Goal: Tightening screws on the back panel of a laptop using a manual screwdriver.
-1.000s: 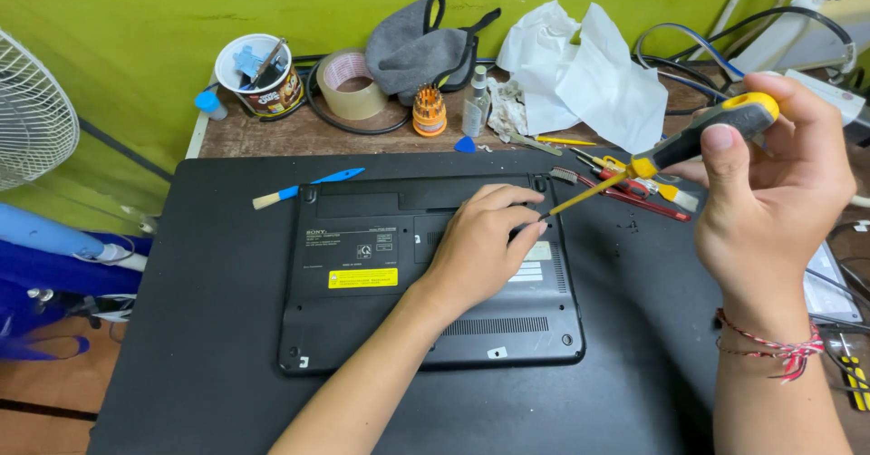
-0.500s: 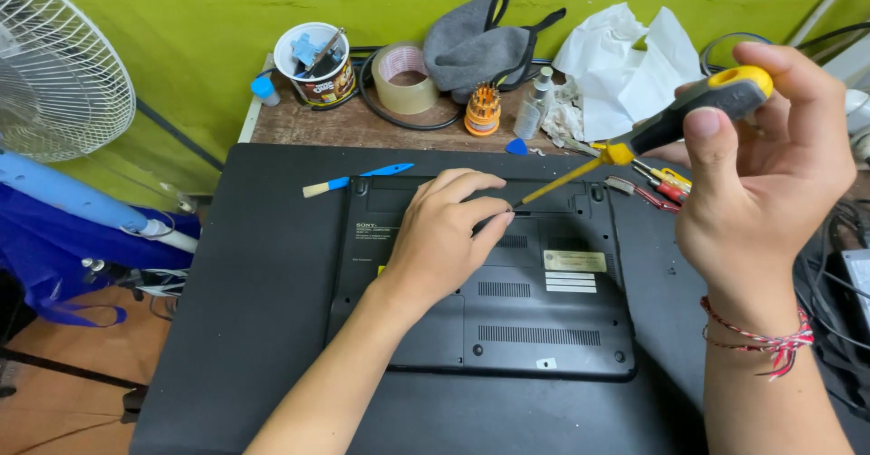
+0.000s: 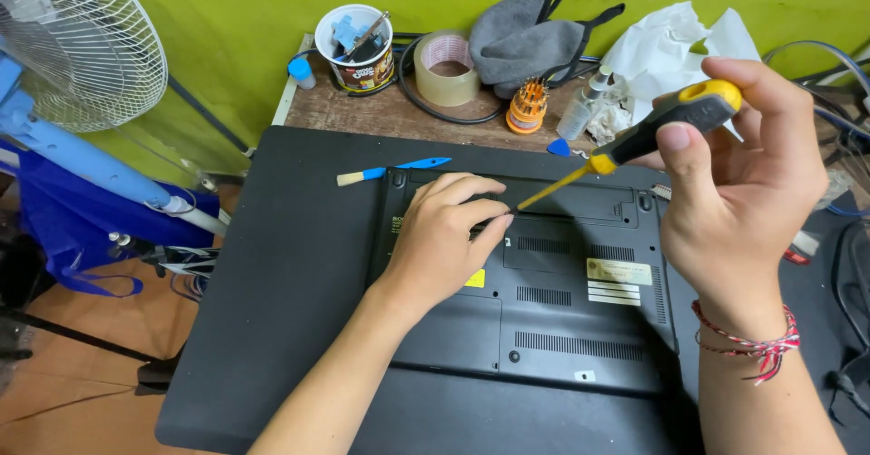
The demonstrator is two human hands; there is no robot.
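Room: a yellow-green wall (image 3: 272, 20) fills the top of the frame; a white and blue pedestal fan (image 3: 72, 56) stands at upper left over an orange-brown floor.
Worktop: a black mat (image 3: 299, 265) covers most of the worktop (image 3: 362, 115), with bare brown wood showing only along the back edge.
Laptop: a black laptop (image 3: 562, 328) lies bottom-up at centre frame; its base cover is on, and no loose screws can be made out on the mat.
Progress: judged early, since the panels look shut and the screwdriver tip hovers just above the upper edge of the base.
Left hand: the left hand (image 3: 444, 237) rests palm-down on the laptop's upper left area, fingers curled, gripping nothing.
Right hand: the right hand (image 3: 743, 183) at right frame clasps a black and yellow screwdriver (image 3: 634, 142), its shaft angled down-left.
Clutter: a grey cloth (image 3: 526, 43), white crumpled paper (image 3: 662, 52), a tape roll (image 3: 446, 65), a cup of tools (image 3: 358, 47), an orange bit holder (image 3: 527, 106) and a blue-handled brush (image 3: 390, 169) line the back.
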